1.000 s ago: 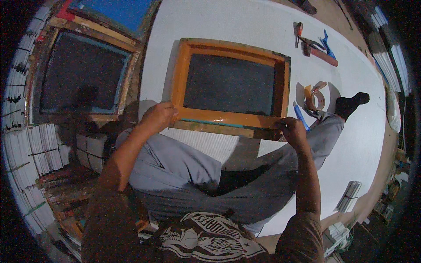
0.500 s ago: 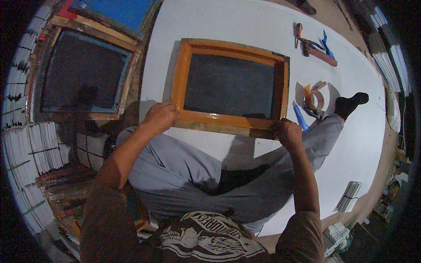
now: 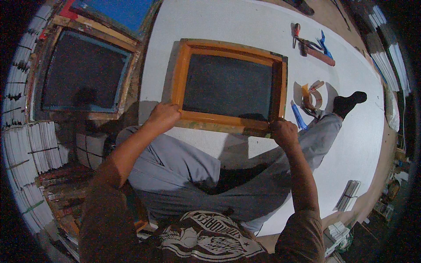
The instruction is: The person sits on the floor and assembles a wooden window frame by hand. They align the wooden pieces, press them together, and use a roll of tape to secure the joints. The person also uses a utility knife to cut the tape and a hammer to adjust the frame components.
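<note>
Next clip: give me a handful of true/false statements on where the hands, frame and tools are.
1. Both hands grip the near edge of the orange frame. True: left hand, right hand.
2. The frame lies on a white sheet. True.
3. The tape roll sits left of the frame. False: right of it.
4. A second dark screen lies left of the sheet. True.
5. The right hand holds the pliers. False: they lie far off.

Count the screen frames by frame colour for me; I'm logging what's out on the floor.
Orange-framed screen, held at its near edge by left hand and right hand: 1
Dark wooden-framed screen to the left: 1
Blue-meshed screen, partly cut off: 1
Total: 3
</note>
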### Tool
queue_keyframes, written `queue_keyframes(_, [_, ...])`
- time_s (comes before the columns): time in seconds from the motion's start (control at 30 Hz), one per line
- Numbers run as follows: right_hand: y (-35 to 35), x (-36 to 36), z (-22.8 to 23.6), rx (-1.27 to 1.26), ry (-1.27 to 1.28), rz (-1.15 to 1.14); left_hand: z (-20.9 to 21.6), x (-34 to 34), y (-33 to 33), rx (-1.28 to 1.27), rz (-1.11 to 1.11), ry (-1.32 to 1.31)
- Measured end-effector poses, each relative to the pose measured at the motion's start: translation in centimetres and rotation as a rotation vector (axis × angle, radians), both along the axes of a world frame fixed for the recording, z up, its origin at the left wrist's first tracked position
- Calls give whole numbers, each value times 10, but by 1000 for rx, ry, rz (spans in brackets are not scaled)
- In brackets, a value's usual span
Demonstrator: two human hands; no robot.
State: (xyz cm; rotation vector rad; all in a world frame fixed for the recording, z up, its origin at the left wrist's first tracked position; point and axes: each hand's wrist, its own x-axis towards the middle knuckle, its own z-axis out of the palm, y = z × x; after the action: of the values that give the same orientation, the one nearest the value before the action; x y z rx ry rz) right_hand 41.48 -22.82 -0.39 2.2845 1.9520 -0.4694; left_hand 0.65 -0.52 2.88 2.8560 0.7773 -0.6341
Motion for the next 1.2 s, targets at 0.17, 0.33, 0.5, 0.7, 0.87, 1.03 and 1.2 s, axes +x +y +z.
queue_keyframes(0.17, [4, -8, -1, -23, -117, 17, -15, -1, -2, 66, -79, -60])
queue_keyframes(0.33, [7, -10, 3, -13, -85, 56, -19, 4, 3, 111, -190, -4])
queue_keyframes(0.5, [11, -12, -1, -75, -204, 61, -9, 14, 3, 128, -231, 43])
queue_keyframes(0.7, [16, -6, -1, -44, -138, 84, -7, 16, 3, 68, -181, 32])
queue_keyframes(0.87, [19, -6, 3, -99, -182, 106, -21, 15, 4, 64, -207, -11])
queue_keyframes(1.03, [21, -7, 4, -66, -197, 113, -34, 16, 6, 10, -201, 33])
queue_keyframes(1.2, [21, -4, 4, -29, -192, 175, -30, 19, 7, 42, -248, 82])
